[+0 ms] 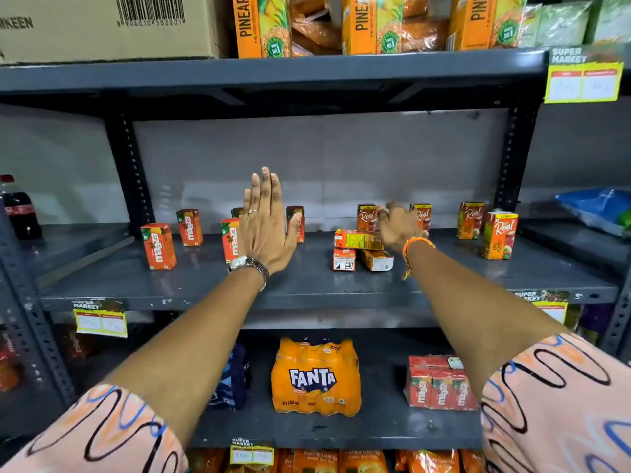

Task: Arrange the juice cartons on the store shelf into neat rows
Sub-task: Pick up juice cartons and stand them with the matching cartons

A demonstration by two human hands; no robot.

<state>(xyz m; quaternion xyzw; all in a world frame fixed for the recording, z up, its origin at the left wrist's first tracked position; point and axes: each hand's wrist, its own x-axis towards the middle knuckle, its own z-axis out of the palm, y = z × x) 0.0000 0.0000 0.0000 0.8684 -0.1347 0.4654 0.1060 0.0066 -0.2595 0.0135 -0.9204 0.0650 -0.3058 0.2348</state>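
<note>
Reaching over boxy cartons (358,239): left hand (265,230) flat, fingers spread; right hand (397,228) blurred, grip unclear.

place: supermarket aisle | evidence: grey slotted-steel shelf (307,291) stocked with juice cartons (158,245); "SUPER MARKET" price tags (584,75); Fanta multipack (316,377); barcoded stock box (109,25)

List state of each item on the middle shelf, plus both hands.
Red Maaza juice cartons: upright, scattered.
Orange Real juice cartons at the back: upright, loosely spaced.
Three orange cartons mid-shelf: toppled, piled.
Left hand: open, fingers spread, holding nothing.
Right hand: blurred, at the toppled pile; grip unclear.
</note>
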